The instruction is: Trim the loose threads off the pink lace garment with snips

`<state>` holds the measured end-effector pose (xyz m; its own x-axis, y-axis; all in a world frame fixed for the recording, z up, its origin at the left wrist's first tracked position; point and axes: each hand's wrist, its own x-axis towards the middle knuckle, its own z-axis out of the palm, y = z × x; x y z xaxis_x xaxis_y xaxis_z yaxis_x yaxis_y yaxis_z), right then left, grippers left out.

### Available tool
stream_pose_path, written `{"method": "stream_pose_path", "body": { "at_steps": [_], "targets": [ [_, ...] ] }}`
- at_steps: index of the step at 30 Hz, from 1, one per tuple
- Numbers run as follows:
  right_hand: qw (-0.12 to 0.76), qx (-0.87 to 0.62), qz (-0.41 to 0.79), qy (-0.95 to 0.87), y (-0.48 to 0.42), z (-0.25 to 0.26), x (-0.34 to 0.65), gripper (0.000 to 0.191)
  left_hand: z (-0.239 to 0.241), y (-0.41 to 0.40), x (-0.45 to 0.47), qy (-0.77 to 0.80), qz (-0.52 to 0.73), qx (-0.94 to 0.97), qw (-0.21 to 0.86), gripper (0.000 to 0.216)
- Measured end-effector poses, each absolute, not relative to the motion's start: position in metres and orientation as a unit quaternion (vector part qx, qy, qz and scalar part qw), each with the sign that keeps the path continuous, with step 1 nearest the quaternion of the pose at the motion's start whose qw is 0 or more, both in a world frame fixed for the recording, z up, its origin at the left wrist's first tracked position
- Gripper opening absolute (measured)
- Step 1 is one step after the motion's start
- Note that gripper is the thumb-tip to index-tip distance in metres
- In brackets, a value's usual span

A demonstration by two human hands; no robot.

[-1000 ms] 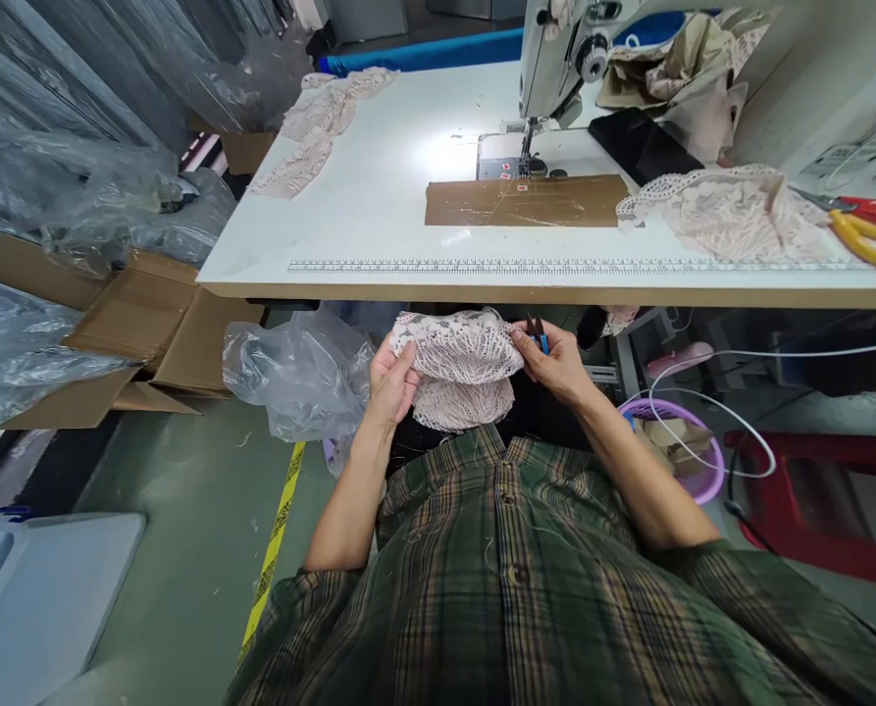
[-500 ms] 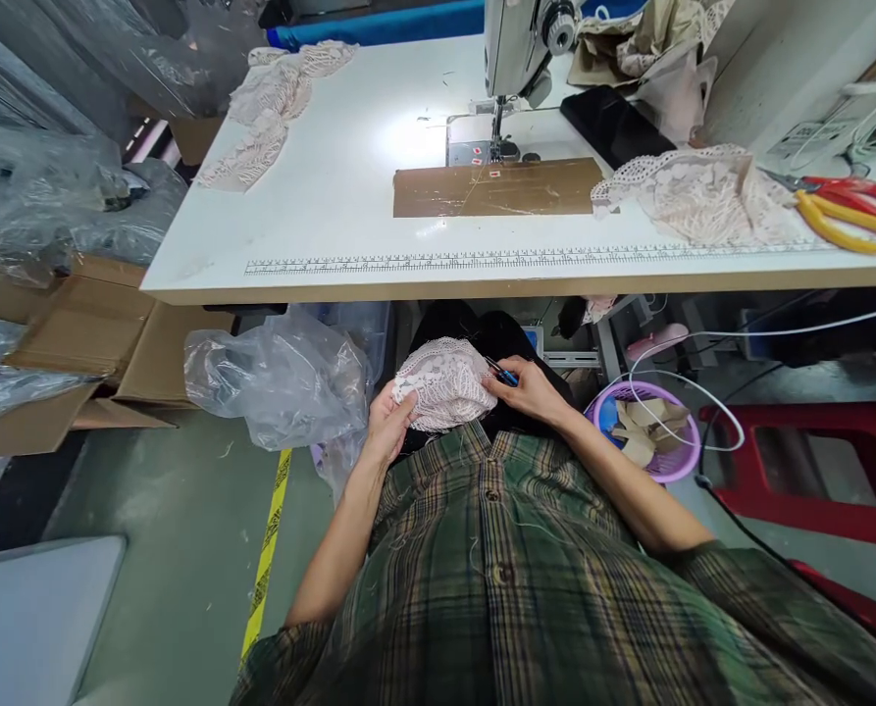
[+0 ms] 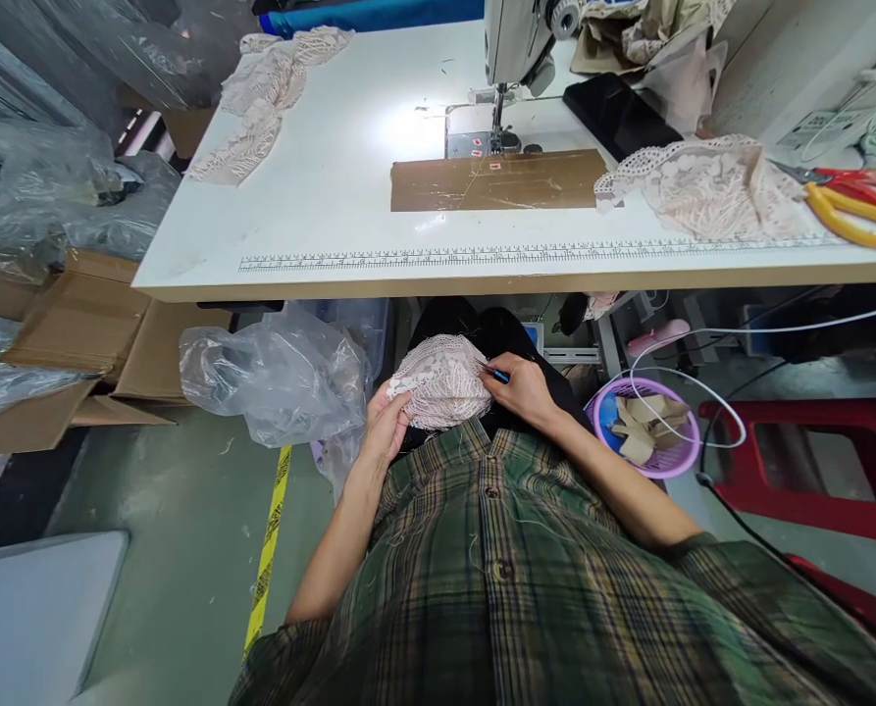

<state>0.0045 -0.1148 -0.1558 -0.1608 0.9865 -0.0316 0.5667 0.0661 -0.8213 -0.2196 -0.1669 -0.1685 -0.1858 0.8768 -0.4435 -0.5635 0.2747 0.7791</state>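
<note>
Over my lap lies a piece of pale pink lace fabric [image 3: 441, 382]. My left hand [image 3: 386, 422] pinches its left edge, thumb on top. In my right hand [image 3: 522, 387], at the lace's right edge, is a small pair of thread snips [image 3: 494, 373] with blue on the handle; the thin tips point left onto the lace. Fingers cover most of the tool, so whether its blades are apart cannot be made out. Above my lap, the sewing machine [image 3: 522, 49] stands on the white table [image 3: 334, 196].
More lace lies on the table at left [image 3: 261, 103] and right [image 3: 724, 186], beside red-and-yellow scissors [image 3: 856, 206]. Brown cardboard [image 3: 496, 184] lies before the needle. Below are a plastic bag [image 3: 276, 378], a purple basket [image 3: 684, 456], a red stool [image 3: 805, 480] and an open carton [image 3: 77, 333].
The snips' tips have shifted slightly left and up over the lace, and my right hand has moved slightly left. My left hand keeps its hold; the view has shifted a little.
</note>
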Motion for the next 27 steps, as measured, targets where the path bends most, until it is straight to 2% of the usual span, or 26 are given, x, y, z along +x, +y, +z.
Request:
{"method": "stream_pose_path", "body": {
  "at_steps": [5, 9, 13, 20, 23, 27],
  "targets": [
    [0.328, -0.578, 0.368, -0.651, -0.118, -0.146, 0.002, 0.014, -0.167, -0.168, -0.217, 0.506, 0.586, 0.153, 0.614, 0.039],
    [0.37, -0.577, 0.448, -0.574, -0.115, -0.141, -0.003, 0.031, -0.164, -0.17, -0.214, 0.502, 0.592, 0.156, 0.61, 0.037],
    [0.358, -0.553, 0.491, -0.57, -0.11, -0.129, -0.008, 0.024, -0.166, -0.17, -0.215, 0.481, 0.613, 0.141, 0.61, 0.028],
    [0.322, -0.406, 0.428, -0.74, -0.092, -0.063, -0.025, 0.012, -0.17, -0.17, -0.219, 0.461, 0.608, 0.118, 0.636, 0.037],
    [0.358, -0.385, 0.391, -0.755, -0.076, -0.043, -0.03, 0.009, -0.169, -0.171, -0.22, 0.469, 0.595, 0.13, 0.639, 0.038],
    [0.426, -0.406, 0.354, -0.727, -0.056, -0.028, -0.03, 0.015, -0.166, -0.171, -0.222, 0.48, 0.586, 0.152, 0.634, 0.036]
  ]
}}
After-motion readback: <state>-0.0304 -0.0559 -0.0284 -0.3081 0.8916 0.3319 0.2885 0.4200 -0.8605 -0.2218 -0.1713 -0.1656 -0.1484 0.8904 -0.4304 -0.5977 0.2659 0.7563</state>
